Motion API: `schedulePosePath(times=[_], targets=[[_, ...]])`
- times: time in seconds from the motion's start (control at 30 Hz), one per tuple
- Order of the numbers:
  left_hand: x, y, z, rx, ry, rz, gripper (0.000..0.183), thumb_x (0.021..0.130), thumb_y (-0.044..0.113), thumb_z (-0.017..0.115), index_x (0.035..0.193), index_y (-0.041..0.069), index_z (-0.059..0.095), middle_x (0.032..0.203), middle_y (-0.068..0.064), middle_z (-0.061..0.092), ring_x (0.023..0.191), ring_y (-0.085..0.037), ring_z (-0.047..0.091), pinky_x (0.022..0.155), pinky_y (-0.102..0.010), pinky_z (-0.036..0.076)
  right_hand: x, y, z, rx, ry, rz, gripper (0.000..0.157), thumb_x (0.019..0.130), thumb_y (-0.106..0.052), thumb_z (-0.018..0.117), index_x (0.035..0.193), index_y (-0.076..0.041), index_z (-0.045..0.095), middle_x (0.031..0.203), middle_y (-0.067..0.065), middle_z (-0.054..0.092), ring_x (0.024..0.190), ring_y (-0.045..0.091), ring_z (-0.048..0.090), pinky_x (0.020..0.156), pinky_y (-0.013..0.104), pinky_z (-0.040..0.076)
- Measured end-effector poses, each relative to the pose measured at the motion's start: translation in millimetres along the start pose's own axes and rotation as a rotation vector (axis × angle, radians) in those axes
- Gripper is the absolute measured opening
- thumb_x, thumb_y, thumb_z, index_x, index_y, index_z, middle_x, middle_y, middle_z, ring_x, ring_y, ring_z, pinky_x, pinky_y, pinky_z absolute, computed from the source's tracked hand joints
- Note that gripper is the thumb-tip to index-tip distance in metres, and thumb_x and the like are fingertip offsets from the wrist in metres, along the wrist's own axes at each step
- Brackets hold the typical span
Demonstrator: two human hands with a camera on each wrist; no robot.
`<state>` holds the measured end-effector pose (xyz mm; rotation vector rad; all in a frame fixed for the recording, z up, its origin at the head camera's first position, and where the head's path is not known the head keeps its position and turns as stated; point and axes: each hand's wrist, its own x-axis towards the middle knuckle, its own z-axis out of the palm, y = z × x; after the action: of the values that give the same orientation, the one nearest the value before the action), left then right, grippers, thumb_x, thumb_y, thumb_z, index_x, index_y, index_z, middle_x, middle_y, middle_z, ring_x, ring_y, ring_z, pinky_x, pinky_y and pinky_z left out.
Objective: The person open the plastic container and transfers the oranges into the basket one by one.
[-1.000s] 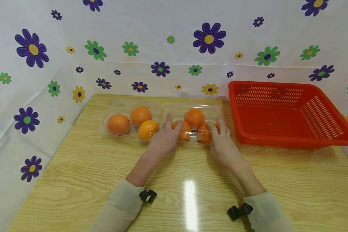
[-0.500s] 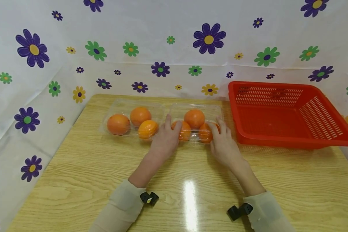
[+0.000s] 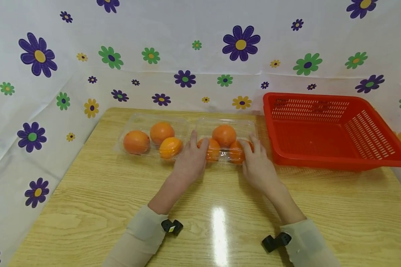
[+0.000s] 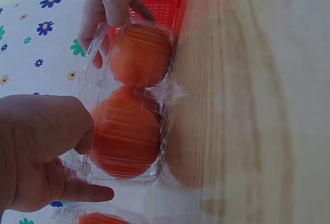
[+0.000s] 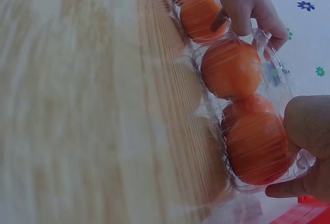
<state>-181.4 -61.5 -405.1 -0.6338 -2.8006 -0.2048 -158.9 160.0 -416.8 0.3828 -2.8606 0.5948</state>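
Note:
Two clear plastic fruit boxes stand side by side at the back of the table, each with three oranges inside. My left hand (image 3: pixel 191 159) and right hand (image 3: pixel 258 167) hold the right-hand box (image 3: pixel 228 121) by its opposite sides, thumbs near its front. One of its oranges (image 3: pixel 224 135) sits at the back, the other two in front, partly behind my fingers. In the left wrist view, the left thumb and fingers grip the box's near end beside an orange (image 4: pixel 126 139). The right wrist view has the right hand (image 5: pixel 309 141) pinching the other end.
The left-hand fruit box (image 3: pixel 128 128) stands close beside my left hand. To the right of my right hand is a red perforated plastic basket (image 3: pixel 341 162). A flower-patterned cloth (image 3: pixel 210 59) hangs behind the wooden table (image 3: pixel 120 207).

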Motion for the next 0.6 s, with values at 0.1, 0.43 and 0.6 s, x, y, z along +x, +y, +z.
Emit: schedulePosePath(times=[0.1,0.43,0.6], targets=[[-0.2,0.1,-1.0,-0.009,-0.011,-0.005,0.047,0.090,0.008,0.067,0.131,0.006,0.043,0.146,-0.034,0.033,0.096,-0.040,0.063,0.064,-0.040,0.059,0.5,-0.7,0.0,-0.009,0.005,-0.005,0.056,0.090,0.000,0.052,0.144,-0.009,0.040,0.157,0.026,0.022,0.132,0.060,0.035,0.077,0.067,0.051],[-0.2,-0.1,-2.3,-0.042,-0.035,-0.025,0.047,0.091,0.009,0.066,0.132,0.007,0.043,0.149,-0.032,0.030,0.100,-0.042,0.062,0.066,-0.043,0.059,1.1,-2.7,2.3,-0.037,-0.016,-0.010,0.058,0.089,0.004,0.049,0.144,-0.008,0.038,0.157,0.030,0.017,0.132,0.064,0.032,0.072,0.069,0.051],[1.1,-0.5,-2.8,-0.084,-0.059,-0.049,0.047,0.092,0.009,0.067,0.133,0.010,0.044,0.151,-0.031,0.029,0.103,-0.044,0.061,0.069,-0.046,0.059,1.5,-3.3,-0.3,-0.045,-0.056,-0.007,0.060,0.089,0.006,0.049,0.146,-0.007,0.035,0.157,0.032,0.015,0.132,0.065,0.030,0.072,0.068,0.051]])
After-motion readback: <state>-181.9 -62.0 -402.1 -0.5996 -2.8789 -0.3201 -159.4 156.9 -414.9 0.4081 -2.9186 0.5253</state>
